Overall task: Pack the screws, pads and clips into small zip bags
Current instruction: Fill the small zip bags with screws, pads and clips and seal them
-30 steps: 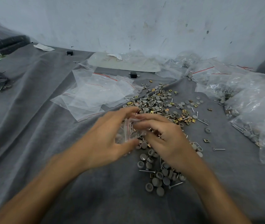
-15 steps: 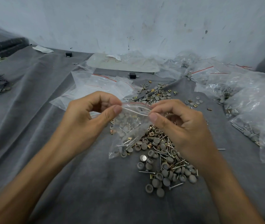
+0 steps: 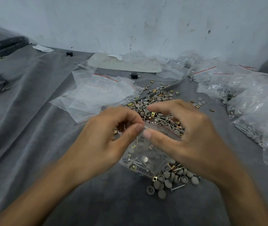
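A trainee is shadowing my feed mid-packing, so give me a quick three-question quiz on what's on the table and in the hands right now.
1. True or false: the small zip bag that the left hand and right hand hold by its top is empty.
2. Where do the empty bags lie from the loose pile? A: to its left. B: to its right. C: on top of it.
3. Name the three kinds of parts inside the held bag.

Key: 1 false. 2 A. 3 grey pads, screws and gold clips.
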### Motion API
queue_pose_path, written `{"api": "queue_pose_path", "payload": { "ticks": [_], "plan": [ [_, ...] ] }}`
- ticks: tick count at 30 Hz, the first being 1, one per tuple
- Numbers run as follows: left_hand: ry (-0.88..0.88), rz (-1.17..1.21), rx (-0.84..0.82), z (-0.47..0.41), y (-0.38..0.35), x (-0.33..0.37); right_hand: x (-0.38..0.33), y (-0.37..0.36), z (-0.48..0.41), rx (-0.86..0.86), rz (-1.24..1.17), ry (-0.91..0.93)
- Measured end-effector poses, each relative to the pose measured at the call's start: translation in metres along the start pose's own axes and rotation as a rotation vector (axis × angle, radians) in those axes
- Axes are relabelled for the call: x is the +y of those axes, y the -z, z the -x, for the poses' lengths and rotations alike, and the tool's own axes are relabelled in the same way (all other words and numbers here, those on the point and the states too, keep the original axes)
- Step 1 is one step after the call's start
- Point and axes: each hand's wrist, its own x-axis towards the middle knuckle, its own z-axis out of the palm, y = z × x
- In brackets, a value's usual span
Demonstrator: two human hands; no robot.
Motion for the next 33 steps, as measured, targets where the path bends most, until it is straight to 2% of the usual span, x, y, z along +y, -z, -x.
{"api": "queue_pose_path", "payload": {
  "ticks": [15, 20, 25, 33],
  "plan": [
    [0.099, 0.282, -0.022, -0.001, -0.002, -0.008, -0.004, 0.0, 0.0, -0.015, -0.122, 0.004],
    [0.066, 0.229, 0.018, 0.001, -0.007, -0.003, -0.005, -0.005, 0.001, 0.007, -0.15, 0.02],
    [0.03, 0.197, 0.038, 0.001, -0.006, -0.001, -0.009, -0.011, 0.0, 0.138, 0.056, 0.126],
    [0.024, 0.177, 0.018, 0.0, -0.005, -0.001, -0.008, -0.012, 0.0, 0.143, 0.029, 0.157]
  ]
}}
